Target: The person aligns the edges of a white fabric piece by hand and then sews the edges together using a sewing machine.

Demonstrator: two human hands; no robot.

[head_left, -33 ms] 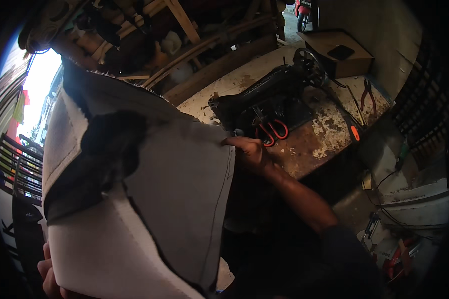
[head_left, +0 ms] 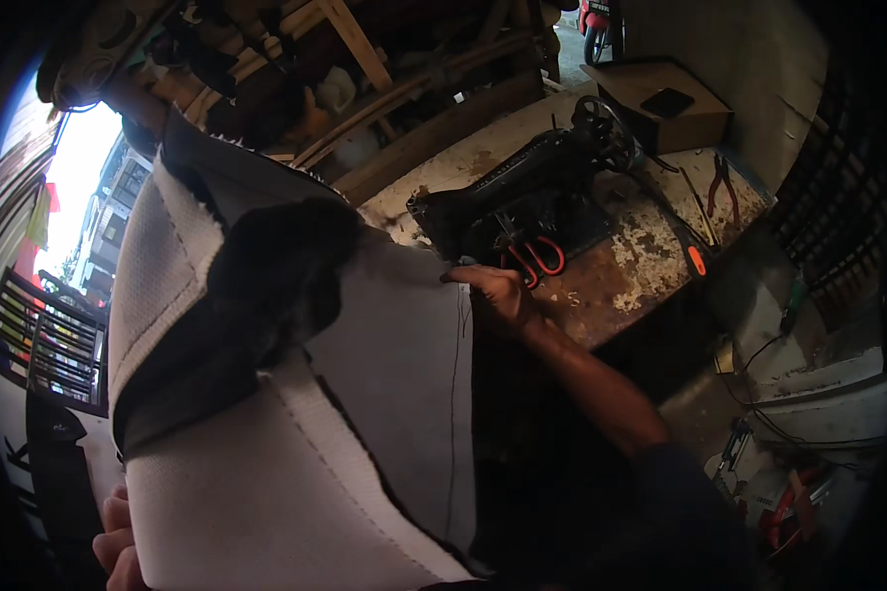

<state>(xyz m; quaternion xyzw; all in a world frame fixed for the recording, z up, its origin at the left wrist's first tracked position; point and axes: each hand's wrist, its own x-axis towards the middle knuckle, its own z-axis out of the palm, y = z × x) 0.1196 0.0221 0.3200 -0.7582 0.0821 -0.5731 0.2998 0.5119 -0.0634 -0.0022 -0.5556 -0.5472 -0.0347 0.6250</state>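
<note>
A large stitched fabric cover (head_left: 394,364), off-white, grey and black, hangs spread between my hands and fills the left and middle of the view. Dashed seams run along its off-white panels, and a dark thread line follows its right edge. My right hand (head_left: 498,294) pinches the grey panel at its upper right corner, thumb on top. At the lower left, curled fingers of my left hand (head_left: 120,542) grip the cover's outer edge; the rest of that hand is hidden behind it. Just beyond my right hand stands a black sewing machine (head_left: 503,182), with red-handled scissors (head_left: 542,261) beside it.
The worn sewing table (head_left: 650,266) carries a cardboard box (head_left: 695,118) with a dark flat object on top, pliers (head_left: 723,187) and an orange-handled screwdriver (head_left: 697,260). A wooden rack (head_left: 365,49) with piled items stands behind. Cables and tools lie at the lower right.
The cover has shifted to the right, and its off-white seam flap shows more. My left hand has moved slightly right with it. My right hand keeps its pinch in nearly the same place.
</note>
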